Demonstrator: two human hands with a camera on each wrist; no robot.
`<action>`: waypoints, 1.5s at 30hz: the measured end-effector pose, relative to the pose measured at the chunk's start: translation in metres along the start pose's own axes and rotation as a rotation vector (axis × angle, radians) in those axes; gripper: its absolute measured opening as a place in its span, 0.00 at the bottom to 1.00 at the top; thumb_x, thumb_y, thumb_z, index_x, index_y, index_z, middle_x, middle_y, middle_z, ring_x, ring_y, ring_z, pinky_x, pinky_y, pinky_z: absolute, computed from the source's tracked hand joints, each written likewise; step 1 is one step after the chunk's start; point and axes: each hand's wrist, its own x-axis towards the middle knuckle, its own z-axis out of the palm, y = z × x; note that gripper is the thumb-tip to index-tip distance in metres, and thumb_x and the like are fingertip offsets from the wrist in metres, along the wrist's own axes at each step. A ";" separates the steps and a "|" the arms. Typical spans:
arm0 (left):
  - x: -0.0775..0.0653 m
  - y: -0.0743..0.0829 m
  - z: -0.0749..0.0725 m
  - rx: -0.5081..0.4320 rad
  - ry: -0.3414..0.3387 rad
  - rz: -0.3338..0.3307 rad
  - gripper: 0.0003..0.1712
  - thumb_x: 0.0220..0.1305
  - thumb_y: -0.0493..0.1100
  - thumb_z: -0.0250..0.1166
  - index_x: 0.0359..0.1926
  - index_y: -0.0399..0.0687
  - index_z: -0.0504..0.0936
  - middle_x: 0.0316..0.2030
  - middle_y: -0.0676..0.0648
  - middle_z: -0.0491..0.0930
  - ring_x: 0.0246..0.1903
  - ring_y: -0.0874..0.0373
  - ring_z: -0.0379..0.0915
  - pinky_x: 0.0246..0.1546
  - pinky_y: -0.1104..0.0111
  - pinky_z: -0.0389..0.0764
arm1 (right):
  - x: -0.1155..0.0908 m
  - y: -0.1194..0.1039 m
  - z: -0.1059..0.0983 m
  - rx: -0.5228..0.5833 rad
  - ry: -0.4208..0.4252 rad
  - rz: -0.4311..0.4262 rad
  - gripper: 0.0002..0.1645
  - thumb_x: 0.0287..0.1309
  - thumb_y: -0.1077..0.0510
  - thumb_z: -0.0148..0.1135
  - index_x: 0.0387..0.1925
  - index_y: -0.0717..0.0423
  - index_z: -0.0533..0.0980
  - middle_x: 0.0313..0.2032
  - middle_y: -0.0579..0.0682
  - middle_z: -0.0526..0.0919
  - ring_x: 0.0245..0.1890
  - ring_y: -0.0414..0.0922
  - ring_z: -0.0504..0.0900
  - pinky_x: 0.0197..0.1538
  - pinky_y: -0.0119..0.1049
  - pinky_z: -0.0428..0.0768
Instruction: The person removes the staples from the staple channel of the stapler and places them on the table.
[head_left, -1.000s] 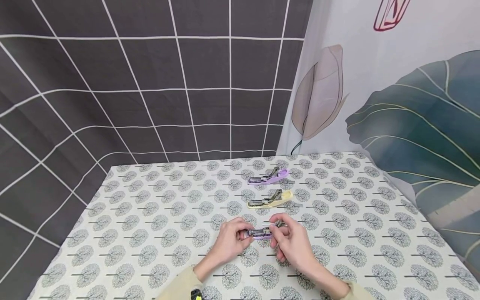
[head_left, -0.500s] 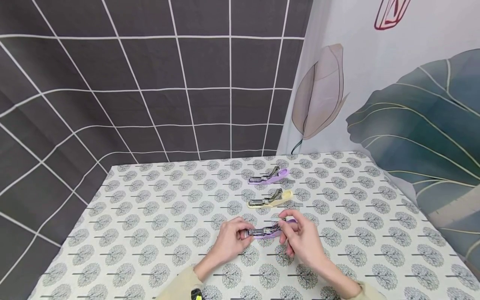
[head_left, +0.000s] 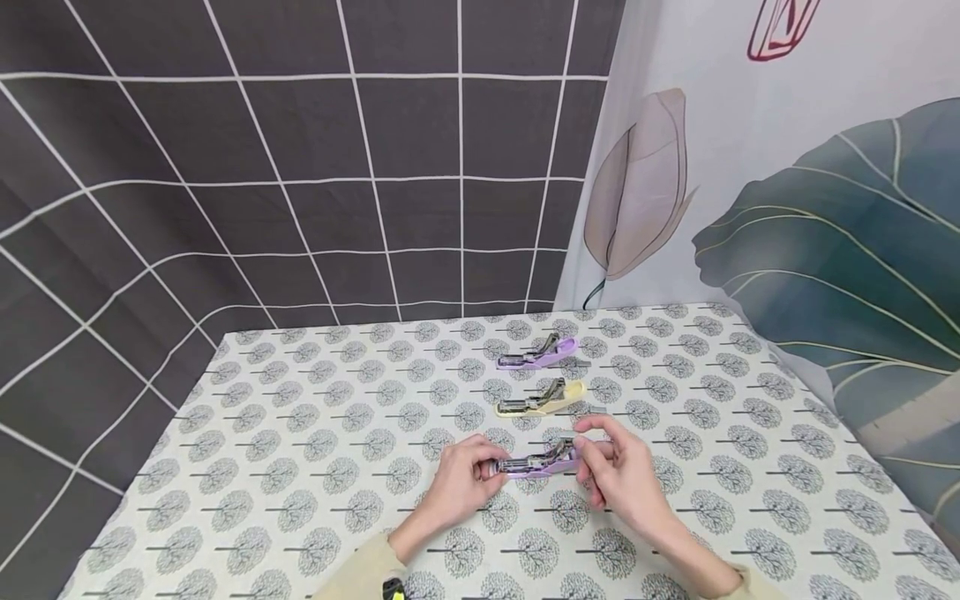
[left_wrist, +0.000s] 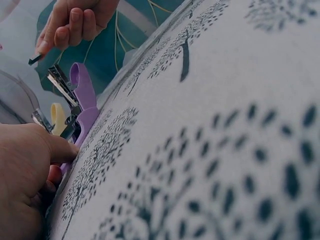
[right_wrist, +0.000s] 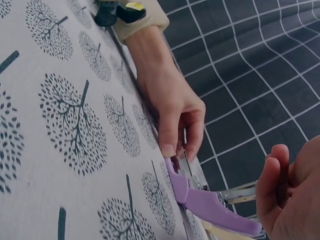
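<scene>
A purple stapler (head_left: 536,468) lies on the patterned cloth with its metal top parts exposed and raised toward the right. My left hand (head_left: 463,482) pinches its left end between thumb and fingers. At the stapler's right end is my right hand (head_left: 617,467), thumb and index finger together on a short strip of staples (head_left: 564,437). In the left wrist view that strip (left_wrist: 35,59) shows dark at the fingertips, apart from the stapler (left_wrist: 87,95). The right wrist view shows the purple handle (right_wrist: 215,210) beside my curled right fingers (right_wrist: 272,175).
Behind the held stapler lies a cream-yellow stapler (head_left: 542,402), also opened up. Farther back rests another purple stapler (head_left: 538,357). Small grey strips (head_left: 576,363) lie next to these. A dark gridded curtain (head_left: 337,167) stands behind the tree-print tablecloth (head_left: 322,417).
My right hand has moved right with the strip, off the stapler's middle to its right end, uncovering the raised metal part. My left hand keeps its hold on the stapler.
</scene>
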 end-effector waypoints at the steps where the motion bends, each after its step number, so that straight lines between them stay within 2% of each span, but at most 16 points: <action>1: 0.000 0.000 0.000 0.001 -0.001 -0.002 0.15 0.48 0.25 0.74 0.39 0.40 0.88 0.32 0.53 0.80 0.22 0.70 0.67 0.20 0.77 0.72 | 0.000 0.001 -0.001 -0.001 0.004 -0.001 0.10 0.67 0.70 0.56 0.49 0.63 0.74 0.18 0.57 0.78 0.08 0.42 0.71 0.10 0.39 0.74; 14: 0.000 0.001 0.000 -0.015 -0.016 -0.028 0.15 0.49 0.25 0.73 0.40 0.39 0.87 0.33 0.53 0.81 0.24 0.69 0.68 0.22 0.78 0.72 | 0.002 0.007 -0.024 -0.012 0.047 0.032 0.11 0.70 0.65 0.56 0.52 0.61 0.72 0.20 0.60 0.78 0.10 0.43 0.71 0.13 0.40 0.76; 26: 0.000 0.000 0.000 -0.012 -0.006 -0.012 0.16 0.49 0.25 0.73 0.40 0.40 0.87 0.33 0.53 0.80 0.23 0.69 0.67 0.21 0.78 0.72 | 0.004 0.019 -0.037 -0.045 0.077 0.068 0.12 0.70 0.66 0.55 0.53 0.61 0.72 0.21 0.60 0.78 0.10 0.43 0.71 0.14 0.37 0.75; 32: 0.000 -0.001 0.000 -0.010 -0.010 -0.020 0.16 0.49 0.25 0.73 0.40 0.40 0.87 0.33 0.53 0.80 0.23 0.68 0.67 0.22 0.78 0.72 | 0.004 0.027 -0.042 -0.049 0.079 0.078 0.11 0.71 0.66 0.55 0.52 0.62 0.71 0.19 0.56 0.78 0.10 0.43 0.70 0.14 0.36 0.74; 45: -0.001 -0.001 0.001 0.005 -0.006 -0.025 0.15 0.50 0.26 0.73 0.40 0.40 0.87 0.32 0.53 0.79 0.24 0.69 0.67 0.23 0.78 0.72 | 0.003 0.042 -0.050 -0.096 0.062 0.069 0.09 0.70 0.68 0.55 0.49 0.64 0.72 0.18 0.56 0.77 0.09 0.43 0.70 0.12 0.36 0.72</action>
